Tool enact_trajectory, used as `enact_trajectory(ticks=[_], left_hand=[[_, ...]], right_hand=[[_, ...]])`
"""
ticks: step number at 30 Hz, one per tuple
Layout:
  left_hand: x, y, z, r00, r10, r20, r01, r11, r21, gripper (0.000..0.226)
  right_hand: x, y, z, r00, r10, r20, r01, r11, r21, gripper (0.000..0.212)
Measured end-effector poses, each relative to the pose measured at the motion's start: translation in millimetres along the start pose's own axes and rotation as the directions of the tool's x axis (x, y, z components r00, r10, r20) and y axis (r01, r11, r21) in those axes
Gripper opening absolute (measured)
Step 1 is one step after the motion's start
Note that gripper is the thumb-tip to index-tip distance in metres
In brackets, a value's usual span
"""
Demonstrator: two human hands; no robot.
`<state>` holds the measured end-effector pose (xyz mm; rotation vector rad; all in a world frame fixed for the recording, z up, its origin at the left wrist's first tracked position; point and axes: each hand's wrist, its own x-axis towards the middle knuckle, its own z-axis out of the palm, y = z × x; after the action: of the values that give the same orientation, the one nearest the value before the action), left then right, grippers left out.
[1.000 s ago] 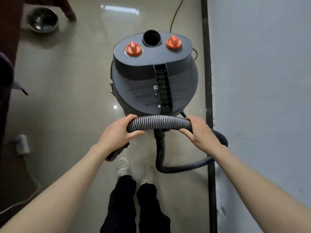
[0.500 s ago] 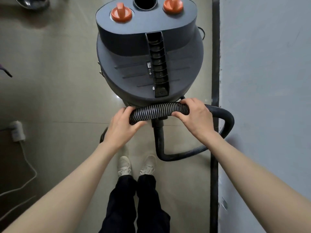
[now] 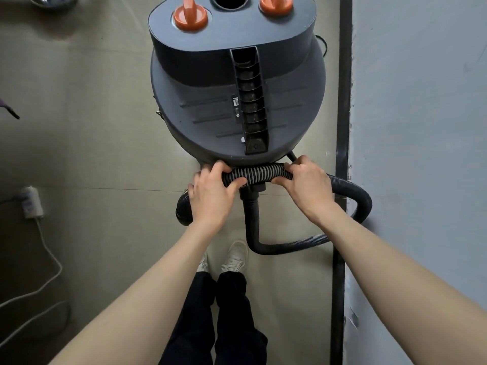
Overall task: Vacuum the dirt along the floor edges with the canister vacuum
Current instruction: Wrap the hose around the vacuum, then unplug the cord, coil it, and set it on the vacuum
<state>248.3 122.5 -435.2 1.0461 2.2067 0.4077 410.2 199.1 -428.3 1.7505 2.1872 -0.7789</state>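
A dark grey canister vacuum (image 3: 210, 101) with two orange knobs on top stands on the tiled floor close in front of me. Its ribbed black hose (image 3: 257, 173) runs across just below the canister, loops right along the wall and curls back to the canister's base. My left hand (image 3: 210, 196) grips the hose on the left. A short way to the right, my right hand (image 3: 307, 188) grips the same stretch. The hose's open end (image 3: 183, 206) shows below my left hand.
A black skirting strip (image 3: 342, 127) runs along the grey wall (image 3: 421, 127) on the right. A white plug adapter (image 3: 31, 202) with a white cable lies on the floor at left. A metal bowl (image 3: 50, 0) is at the top left. My feet (image 3: 232, 256) are below the hose.
The view has moved closer to the vacuum, which now fills more of the frame. Both hands have stayed on the hose and moved closer together.
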Motion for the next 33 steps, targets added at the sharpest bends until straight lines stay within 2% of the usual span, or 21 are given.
enact_trajectory(ticks=[6,8,10,13,19,24,28,33], left_hand=[[0,1,7,1.000,0.007,-0.023,-0.004,0.995,0.102,0.039],[-1,0,2,0.999,0.028,0.044,-0.032,0.993,0.113,0.040],[-2,0,-12,0.984,0.056,0.172,-0.081,0.987,0.142,0.043],[-6,1,-51,0.958,0.127,0.258,-0.198,0.942,0.271,0.049],[-25,40,-177,0.935,0.342,0.090,-0.350,0.863,0.365,0.057],[-36,83,-303,0.889,0.449,-0.086,-0.370,0.816,0.444,0.064],[-49,106,-403,0.808,0.551,-0.210,-0.385,0.762,0.521,0.066],[-47,117,-520,0.662,0.650,-0.373,-0.413,0.732,0.542,0.064]], right_hand=[[-1,-1,8,0.999,0.026,0.024,-0.026,0.999,0.029,0.049],[-6,-7,7,0.998,0.060,0.035,-0.064,0.993,0.098,0.050],[-13,-12,0,0.995,0.070,0.068,-0.079,0.987,0.138,0.050],[-31,-20,-23,0.997,0.021,0.079,-0.031,0.992,0.126,0.053],[-67,-68,-125,0.983,-0.152,-0.107,0.152,0.988,-0.004,0.064],[-96,-142,-246,0.901,-0.315,-0.297,0.286,0.948,-0.138,0.073],[-122,-208,-331,0.829,-0.408,-0.383,0.339,0.911,-0.236,0.076],[-140,-298,-401,0.723,-0.462,-0.514,0.352,0.886,-0.301,0.078]])
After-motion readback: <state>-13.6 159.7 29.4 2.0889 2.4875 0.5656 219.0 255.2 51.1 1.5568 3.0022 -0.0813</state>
